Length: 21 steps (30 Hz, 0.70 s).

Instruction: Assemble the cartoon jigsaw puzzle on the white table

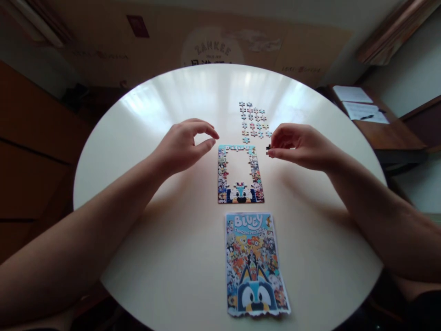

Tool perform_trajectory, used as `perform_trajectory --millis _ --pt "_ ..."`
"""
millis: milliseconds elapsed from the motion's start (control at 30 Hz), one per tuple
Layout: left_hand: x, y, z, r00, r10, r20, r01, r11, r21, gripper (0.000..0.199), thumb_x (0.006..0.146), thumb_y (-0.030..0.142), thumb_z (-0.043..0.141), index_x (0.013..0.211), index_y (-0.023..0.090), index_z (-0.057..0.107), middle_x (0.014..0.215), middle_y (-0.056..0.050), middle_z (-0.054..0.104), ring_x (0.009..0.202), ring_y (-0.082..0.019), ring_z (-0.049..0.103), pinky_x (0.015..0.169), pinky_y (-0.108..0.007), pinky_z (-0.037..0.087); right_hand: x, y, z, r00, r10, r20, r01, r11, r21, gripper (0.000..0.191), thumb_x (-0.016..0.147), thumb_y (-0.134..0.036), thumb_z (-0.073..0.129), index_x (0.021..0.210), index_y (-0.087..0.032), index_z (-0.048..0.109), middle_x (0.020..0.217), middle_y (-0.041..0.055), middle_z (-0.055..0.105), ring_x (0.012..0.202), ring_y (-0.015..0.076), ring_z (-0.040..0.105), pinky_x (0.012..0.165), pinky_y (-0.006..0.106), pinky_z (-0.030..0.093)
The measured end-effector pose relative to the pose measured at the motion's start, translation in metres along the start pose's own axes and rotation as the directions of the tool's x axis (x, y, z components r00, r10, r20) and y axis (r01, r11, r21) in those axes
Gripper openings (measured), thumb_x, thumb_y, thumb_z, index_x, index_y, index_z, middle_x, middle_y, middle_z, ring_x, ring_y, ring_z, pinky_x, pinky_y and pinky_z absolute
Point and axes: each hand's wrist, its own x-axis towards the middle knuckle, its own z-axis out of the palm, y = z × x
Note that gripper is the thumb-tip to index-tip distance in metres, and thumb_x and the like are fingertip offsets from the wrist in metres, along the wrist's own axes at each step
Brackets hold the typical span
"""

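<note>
My right hand (299, 145) pinches a dark jigsaw piece (268, 149) between thumb and fingers, just right of the partly built puzzle. My left hand (188, 145) hovers at the puzzle's upper left corner, thumb and index finger curved with a small gap between their tips and nothing visible in them. Between the hands lies the jigsaw puzzle (257, 177), its border joined all round and a blue dog face built up along the bottom; its middle shows bare white. Above it, loose jigsaw pieces (252, 125) are spread in rough rows, the nearest ones beside my right fingers.
A printed reference picture (253, 262) with a torn lower edge lies below the puzzle. Everything rests on a round white table (165, 257). To the right, a wooden side table (396, 131) holds papers (365, 110) and a pen (367, 117).
</note>
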Motion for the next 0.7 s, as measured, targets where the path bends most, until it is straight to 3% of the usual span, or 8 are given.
perform_trajectory --millis 200,367,700 --pt "-0.012 0.023 0.010 0.976 0.194 0.098 -0.180 0.974 -0.136 0.015 0.088 0.026 0.062 0.095 0.021 0.074 0.113 -0.006 0.073 0.103 -0.021 0.067 0.095 -0.037 0.053 -0.004 -0.018 0.039 0.994 -0.015 0.111 -0.033 0.908 0.417 0.025 0.081 -0.030 0.080 0.088 -0.020 0.058 0.074 -0.0019 0.066 0.069 0.0124 0.063 0.063 0.028 0.053" --pt "-0.016 0.032 0.012 0.955 0.253 0.156 -0.217 0.952 -0.215 0.015 0.090 0.026 0.063 0.095 0.022 0.076 0.108 -0.006 0.074 0.099 -0.020 0.068 0.092 -0.037 0.054 -0.007 -0.024 0.051 0.993 -0.013 0.119 -0.050 0.860 0.508 0.034 0.084 -0.031 0.079 0.110 -0.021 0.061 0.080 0.0009 0.074 0.073 0.0145 0.070 0.066 0.029 0.057" --pt "-0.017 0.033 0.009 0.942 0.270 0.200 -0.192 0.921 -0.340 0.013 0.091 0.027 0.065 0.092 0.021 0.077 0.097 -0.005 0.074 0.088 -0.018 0.068 0.081 -0.034 0.055 -0.010 -0.030 0.054 0.983 -0.013 0.183 -0.100 0.799 0.593 0.016 0.090 -0.025 0.073 0.103 -0.020 0.064 0.085 0.0034 0.077 0.081 0.0155 0.074 0.068 0.027 0.059"
